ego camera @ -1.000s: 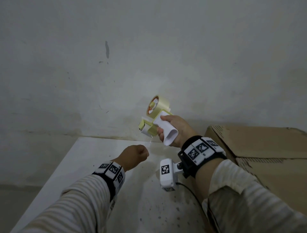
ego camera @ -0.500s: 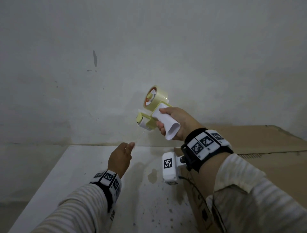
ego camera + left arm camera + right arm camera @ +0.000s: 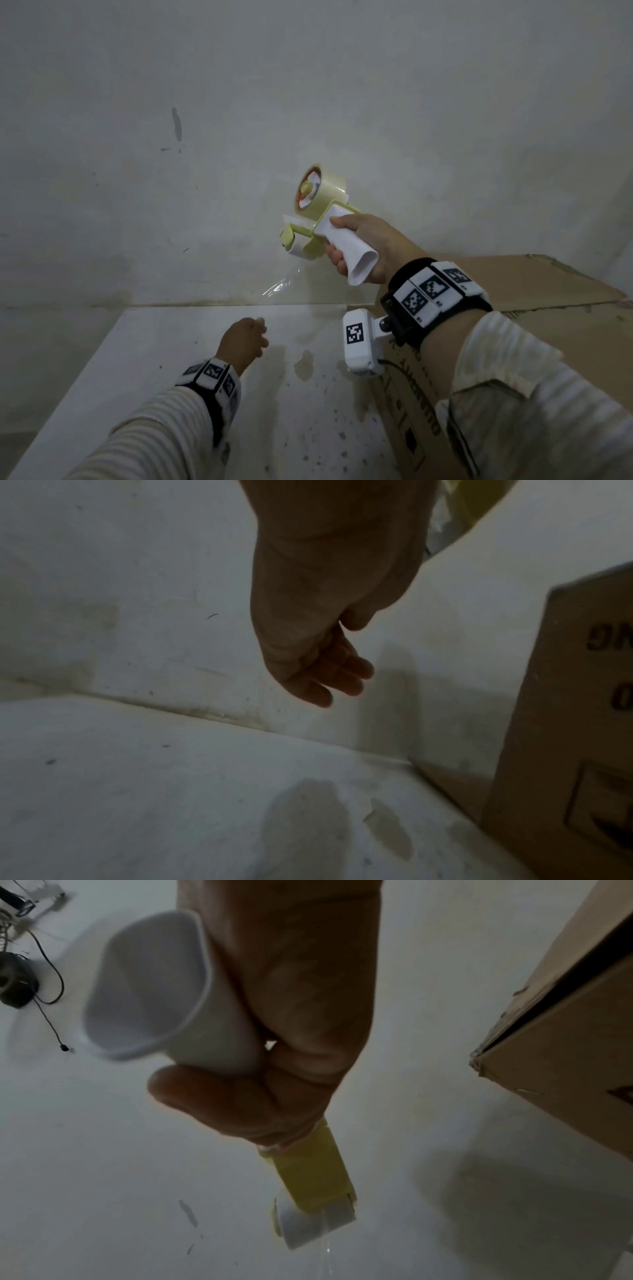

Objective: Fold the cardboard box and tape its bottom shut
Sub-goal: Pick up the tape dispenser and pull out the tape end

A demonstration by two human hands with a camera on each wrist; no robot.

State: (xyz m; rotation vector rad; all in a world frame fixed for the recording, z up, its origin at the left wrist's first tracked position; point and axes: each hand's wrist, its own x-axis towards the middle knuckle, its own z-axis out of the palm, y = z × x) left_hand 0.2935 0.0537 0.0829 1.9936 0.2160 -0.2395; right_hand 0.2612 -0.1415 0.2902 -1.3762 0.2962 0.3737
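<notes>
My right hand [image 3: 363,246] grips the white handle of a yellow tape dispenser [image 3: 318,219] with a clear tape roll, held up before the wall. A short strip of clear tape [image 3: 279,287] dangles loose from its front roller. My left hand [image 3: 245,339] hovers lower over the white table, fingers loosely extended, holding nothing. The left wrist view shows the left hand [image 3: 325,642] bare-fingered. The right wrist view shows the right hand [image 3: 274,1042] wrapped round the dispenser [image 3: 315,1172]. The brown cardboard box [image 3: 548,308] stands at the right, its flaps meeting at a seam.
A white table [image 3: 171,377] with a stain [image 3: 304,368] and dark specks meets a grey wall [image 3: 239,102] at the back. The box's printed side [image 3: 582,723] stands just right of my left hand. Cables and a dark device [image 3: 20,982] lie at the far left.
My left hand went from a closed fist near the dispenser to loose fingers, and has dropped away from it. The tape strip now hangs free. The right hand still holds the dispenser up.
</notes>
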